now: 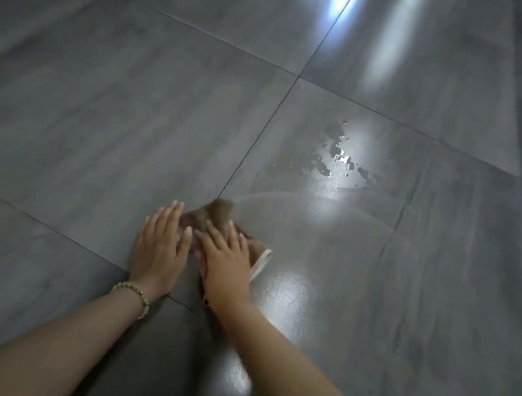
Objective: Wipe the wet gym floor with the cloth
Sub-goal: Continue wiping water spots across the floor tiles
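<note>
A brown cloth (218, 214) with a pale edge lies on the grey tiled gym floor (99, 112), partly hidden under both hands. My left hand (162, 245), with a bead bracelet at the wrist, presses flat on the cloth's left side. My right hand (228, 254) presses flat on its right side, fingers straight. Beyond the cloth to the right, water droplets and small puddles (340, 156) glisten on a tile. A thin wet smear (318, 205) curves between the puddles and the cloth.
Large dark grey tiles with thin grout lines spread all around. Bright light reflections (388, 32) streak the floor at the upper right and near my right forearm. No other objects show.
</note>
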